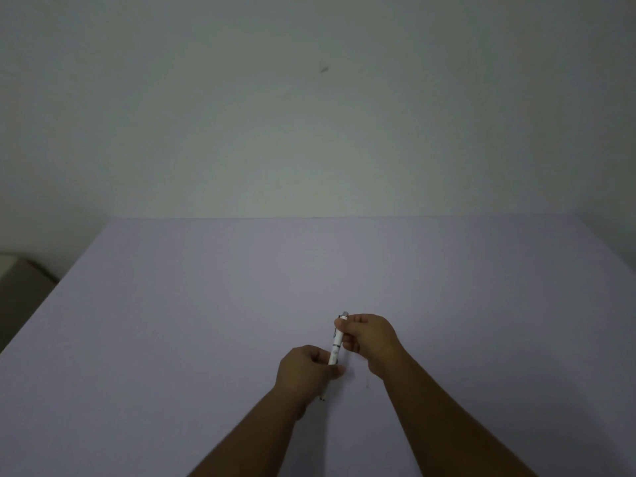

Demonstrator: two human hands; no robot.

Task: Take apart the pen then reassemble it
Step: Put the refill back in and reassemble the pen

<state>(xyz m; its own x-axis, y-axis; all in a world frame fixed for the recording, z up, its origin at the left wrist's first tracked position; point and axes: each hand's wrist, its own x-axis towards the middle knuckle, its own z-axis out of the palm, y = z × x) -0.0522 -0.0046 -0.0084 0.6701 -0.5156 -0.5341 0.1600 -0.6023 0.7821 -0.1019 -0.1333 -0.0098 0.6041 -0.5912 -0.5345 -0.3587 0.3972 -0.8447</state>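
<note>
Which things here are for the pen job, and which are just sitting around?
For the job: the white pen, held by the left hand and the right hand.

Just there: the lilac table, the wall, a beige thing at the left edge.

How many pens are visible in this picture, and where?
1. The white pen is held above the table, its upper end in the right hand, its lower end in the left hand. Loose parts may be hidden under the hands.
</note>
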